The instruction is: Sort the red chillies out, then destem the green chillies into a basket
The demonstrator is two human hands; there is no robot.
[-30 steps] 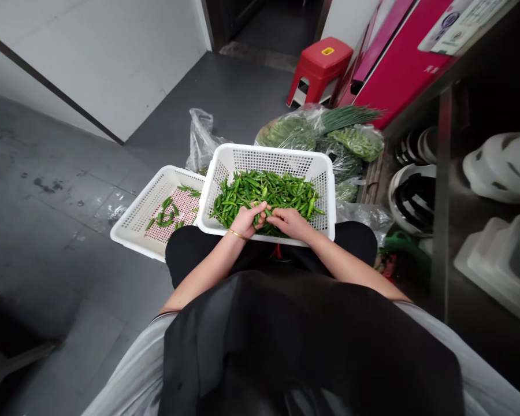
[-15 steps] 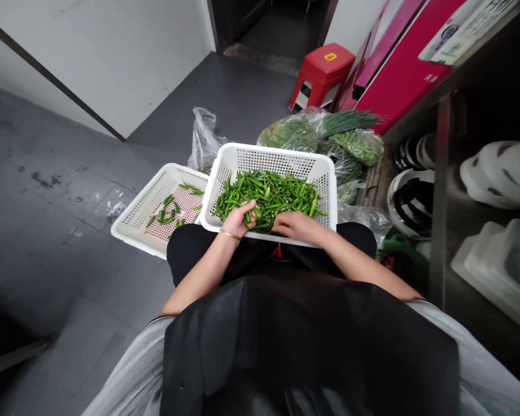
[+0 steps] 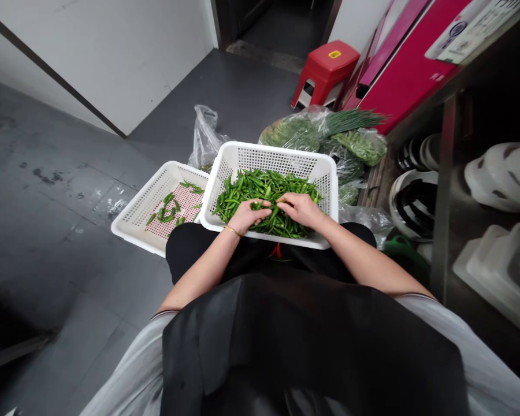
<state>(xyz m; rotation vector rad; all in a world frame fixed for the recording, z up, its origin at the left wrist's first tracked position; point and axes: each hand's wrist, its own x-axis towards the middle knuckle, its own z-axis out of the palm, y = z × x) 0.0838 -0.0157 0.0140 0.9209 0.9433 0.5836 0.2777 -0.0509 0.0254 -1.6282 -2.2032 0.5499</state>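
A white plastic basket (image 3: 271, 149) rests on my lap, holding a heap of green chili peppers (image 3: 242, 188). Over the heap, my left hand (image 3: 248, 215) is closed around green chili peppers, some of which show between thumb and fingers. My right hand (image 3: 301, 209) pinches at the fingertips close beside the left one, at the end of a chili pepper; how much it grips is too small to make out. A second white basket (image 3: 134, 216) stands lower at the left, with several green chilies (image 3: 167, 215) scattered on its reddish bottom.
Clear plastic bags of green vegetables (image 3: 292, 133) lie on the floor beyond the basket. A red stool (image 3: 329, 60) stands farther back beside a pink-red cabinet (image 3: 405, 63). On the right, a shelf holds stacked white containers (image 3: 498, 260). A crumpled plastic bag (image 3: 204, 138) sits behind the baskets.
My right hand has lifted from the near side of the heap and come up to meet the left. The left hand has shifted slightly right, its fingers now pointing toward the right hand.
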